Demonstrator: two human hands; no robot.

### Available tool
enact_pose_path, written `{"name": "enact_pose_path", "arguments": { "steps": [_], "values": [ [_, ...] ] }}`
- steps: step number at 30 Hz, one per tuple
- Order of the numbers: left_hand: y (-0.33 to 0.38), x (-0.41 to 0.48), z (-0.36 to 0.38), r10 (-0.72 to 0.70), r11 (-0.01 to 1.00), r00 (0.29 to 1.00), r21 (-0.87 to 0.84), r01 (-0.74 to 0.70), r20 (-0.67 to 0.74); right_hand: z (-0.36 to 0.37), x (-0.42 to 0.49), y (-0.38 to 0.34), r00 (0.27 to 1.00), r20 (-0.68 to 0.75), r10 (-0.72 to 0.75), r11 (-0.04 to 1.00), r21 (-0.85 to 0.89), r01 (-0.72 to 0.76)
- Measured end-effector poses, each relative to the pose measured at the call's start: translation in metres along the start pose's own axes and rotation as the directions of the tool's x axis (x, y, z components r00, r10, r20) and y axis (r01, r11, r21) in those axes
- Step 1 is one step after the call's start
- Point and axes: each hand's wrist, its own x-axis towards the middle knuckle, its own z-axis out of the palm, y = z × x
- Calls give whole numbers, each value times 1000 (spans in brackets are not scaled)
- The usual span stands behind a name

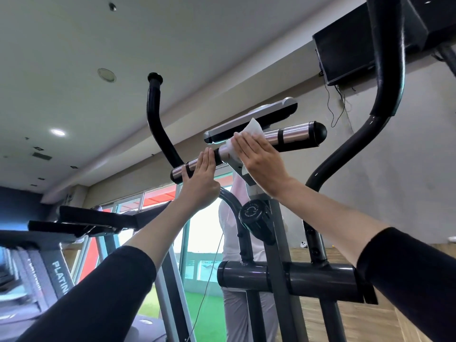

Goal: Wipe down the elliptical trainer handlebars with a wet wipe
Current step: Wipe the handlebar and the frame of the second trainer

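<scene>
beneath gym ceiling, flat right hand [256,159] presses wipe [251,132] onto handlebar [293,135].

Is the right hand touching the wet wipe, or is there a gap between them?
Touching. The head view shows the right hand lying flat on the wet wipe, fingers straight, pressing it against the handlebar.

We see a short handlebar [297,134], chrome with black bands and rounded black end caps, slanting up to the right. A white wet wipe [254,128] lies over its middle, pressed flat under our right hand [259,164]. Two long black curved handlebars [154,112] rise on either side.
</scene>
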Motion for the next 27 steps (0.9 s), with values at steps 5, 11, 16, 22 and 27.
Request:
{"name": "enact_pose_path", "arguments": {
  "steps": [5, 11, 16, 22, 27],
  "values": [
    [2, 1, 1, -19, 1000, 1000, -5, 19, 12, 2, 4, -14, 998, 51, -36, 999, -28, 38],
    [1, 2, 0, -29, 1000, 999, 8, 28, 31, 10, -6, -16, 993, 64, -103, 992, -65, 107],
    [0, 2, -3, -25, 1000, 999, 5, 25, 42, 20, -19, -21, 993, -21, -112, 993, -23, 112],
    [0, 2, -5, -25, 1000, 997, 8, 24, 68, 30, -34, -17, 988, -3, -153, 985, -88, 152],
    [1, 2, -4, -21, 1000, 998, 0, 21, 55, 33, -25, -33, 998, -57, -4, 997, -81, 0]
  ]
}}
